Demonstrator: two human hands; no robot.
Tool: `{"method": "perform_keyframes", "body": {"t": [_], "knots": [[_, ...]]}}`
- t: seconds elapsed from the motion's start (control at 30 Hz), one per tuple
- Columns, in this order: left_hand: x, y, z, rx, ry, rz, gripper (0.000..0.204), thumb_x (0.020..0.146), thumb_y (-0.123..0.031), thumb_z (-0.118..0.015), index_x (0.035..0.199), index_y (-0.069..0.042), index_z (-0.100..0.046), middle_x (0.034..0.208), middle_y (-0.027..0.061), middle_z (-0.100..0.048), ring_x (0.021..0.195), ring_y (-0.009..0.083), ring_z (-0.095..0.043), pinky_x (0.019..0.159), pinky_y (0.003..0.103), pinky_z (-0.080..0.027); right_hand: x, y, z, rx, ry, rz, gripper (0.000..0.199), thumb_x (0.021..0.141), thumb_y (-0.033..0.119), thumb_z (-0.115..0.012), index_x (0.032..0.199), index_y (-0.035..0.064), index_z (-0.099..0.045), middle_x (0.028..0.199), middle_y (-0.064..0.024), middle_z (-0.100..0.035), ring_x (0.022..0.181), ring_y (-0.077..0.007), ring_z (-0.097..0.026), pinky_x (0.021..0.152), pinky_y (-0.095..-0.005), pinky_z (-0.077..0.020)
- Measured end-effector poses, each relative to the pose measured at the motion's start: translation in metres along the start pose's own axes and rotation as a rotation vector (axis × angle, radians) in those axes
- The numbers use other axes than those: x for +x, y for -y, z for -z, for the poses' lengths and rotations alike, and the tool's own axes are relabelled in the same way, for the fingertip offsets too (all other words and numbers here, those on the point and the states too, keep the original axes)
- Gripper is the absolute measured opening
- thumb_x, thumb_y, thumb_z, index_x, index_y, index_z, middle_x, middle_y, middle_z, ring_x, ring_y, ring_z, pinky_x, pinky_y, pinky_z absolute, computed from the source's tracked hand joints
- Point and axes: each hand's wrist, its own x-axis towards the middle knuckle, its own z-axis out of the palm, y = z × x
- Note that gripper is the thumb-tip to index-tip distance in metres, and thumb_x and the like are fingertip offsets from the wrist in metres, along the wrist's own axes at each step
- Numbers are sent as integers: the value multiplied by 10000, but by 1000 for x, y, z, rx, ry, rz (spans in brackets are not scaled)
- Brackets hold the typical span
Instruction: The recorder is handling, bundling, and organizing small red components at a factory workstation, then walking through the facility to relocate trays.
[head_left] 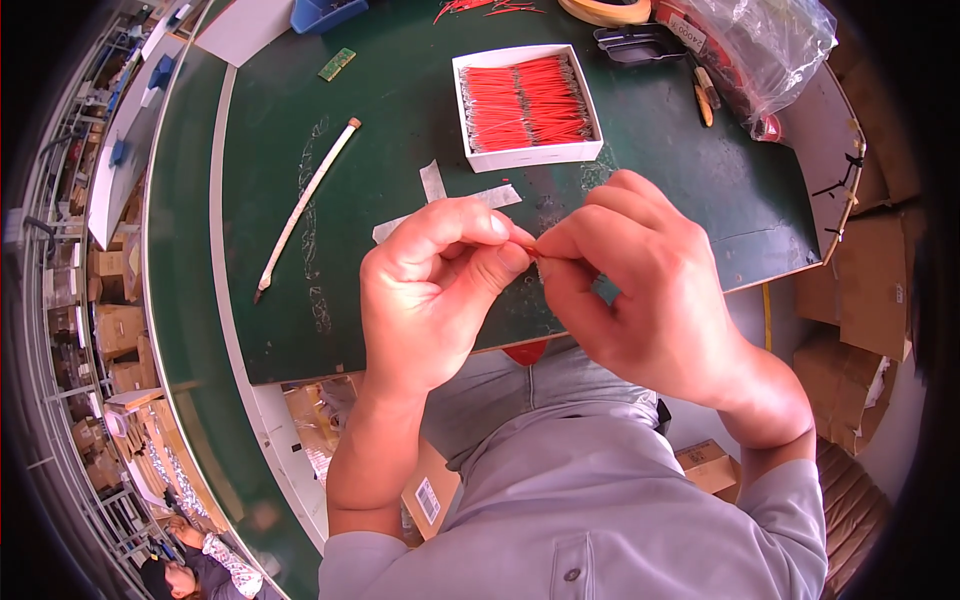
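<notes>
My left hand (435, 290) and my right hand (640, 285) meet above the near edge of a dark green table (400, 130). Both pinch a thin red wire piece (532, 250) between thumb and fingertips; most of it is hidden by the fingers. Beyond the hands stands a white open box (527, 152) filled with many red wire pieces (525, 100) laid side by side. Two strips of white tape (432, 182) lie on the table just behind my left hand.
A long white stick (305, 205) lies at the left of the table. At the back are a tape roll (605, 10), a black tray (640, 42), a clear plastic bag (765, 45) and a blue bin (325, 12). Cardboard boxes (865, 290) stand at the right.
</notes>
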Motion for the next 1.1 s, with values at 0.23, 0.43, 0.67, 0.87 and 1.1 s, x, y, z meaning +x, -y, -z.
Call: {"method": "perform_keyframes", "body": {"t": [0.23, 0.43, 0.67, 0.87, 1.1], "knots": [[-3, -5, 4, -31, 11, -1, 176, 930, 100, -724, 1076, 24, -662, 1015, 101, -715, 967, 186, -745, 841, 302, -618, 0, -4, 5, -128, -36, 115, 166, 781, -27, -777, 907, 60, -714, 775, -48, -607, 731, -258, -552, 648, -367, -472], [-3, 0, 9, 162, 10, -171, 223, 904, 120, -734, 1098, 37, -661, 1034, 131, -731, 951, 192, -745, 835, 304, -609, 0, -7, -2, -203, -46, 149, 160, 801, -3, -786, 925, 68, -713, 807, -48, -624, 755, -259, -565, 672, -370, -495], [-16, 14, 14, 366, -117, -266, 238, 889, 109, -729, 1101, 24, -662, 1127, 148, -723, 967, 207, -729, 842, 300, -592, 21, -17, -6, -239, 27, 123, 118, 839, 3, -747, 919, 81, -708, 865, -69, -653, 798, -298, -597, 720, -403, -513], [-34, 35, 44, 590, -277, -172, 211, 909, 68, -709, 1105, 4, -666, 1183, 157, -703, 974, 217, -697, 829, 309, -581, 83, -93, -5, -504, -95, 50, 62, 916, 144, -687, 924, 103, -732, 903, -88, -667, 959, -321, -648, 838, -437, -536], [-35, 33, 46, 591, -258, -157, 211, 925, 90, -674, 1121, 15, -657, 1200, 138, -668, 993, 175, -668, 859, 291, -561, 115, -120, -15, -557, 42, 76, 111, 951, 194, -672, 936, 103, -735, 907, -94, -697, 969, -324, -659, 879, -453, -522]]}}
